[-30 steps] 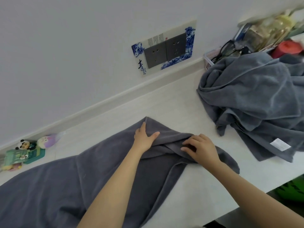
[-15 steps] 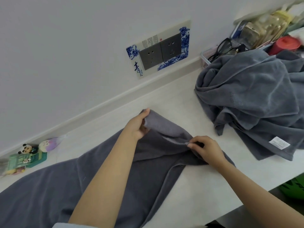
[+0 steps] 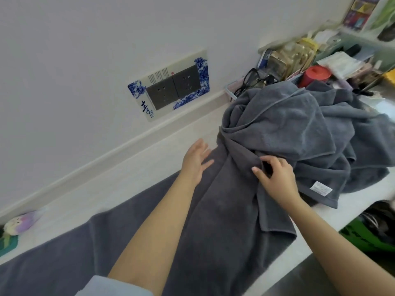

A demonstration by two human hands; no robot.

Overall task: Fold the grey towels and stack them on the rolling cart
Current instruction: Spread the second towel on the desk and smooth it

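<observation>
Towel point(image 3: 224, 210) edge pinched by right hand point(image 3: 275, 180); left hand point(image 3: 195, 162) rests spread beside it.

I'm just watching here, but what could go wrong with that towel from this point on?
Three things, I'd guess. The right hand pinches a fold of the dark towel right against the towel pile, so a pull may drag the pile along. The towel's lower corner lies at the counter edge and could slide off. The left hand lies open and flat, so the far end may bunch up.
</observation>
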